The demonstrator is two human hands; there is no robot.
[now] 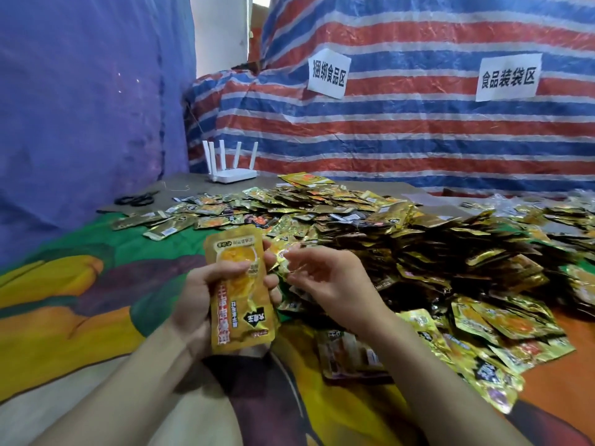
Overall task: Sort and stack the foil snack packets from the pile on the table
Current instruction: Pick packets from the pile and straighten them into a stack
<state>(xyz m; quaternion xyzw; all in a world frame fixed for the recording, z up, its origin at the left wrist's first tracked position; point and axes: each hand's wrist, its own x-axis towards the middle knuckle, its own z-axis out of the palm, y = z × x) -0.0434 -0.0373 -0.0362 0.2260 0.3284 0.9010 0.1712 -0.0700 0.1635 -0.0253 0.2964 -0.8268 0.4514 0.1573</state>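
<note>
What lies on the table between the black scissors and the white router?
In the head view, only bare grey tabletop with a thin loose cord lies between the scissors and the router; no packets there.

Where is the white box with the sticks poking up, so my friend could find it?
Look at the striped red, white and blue plastic sheet hung behind the table. At its lower left corner, beyond the heap of shiny gold foil packets, sits a small white plastic router. Nothing else there is white with upright antennas.
</note>
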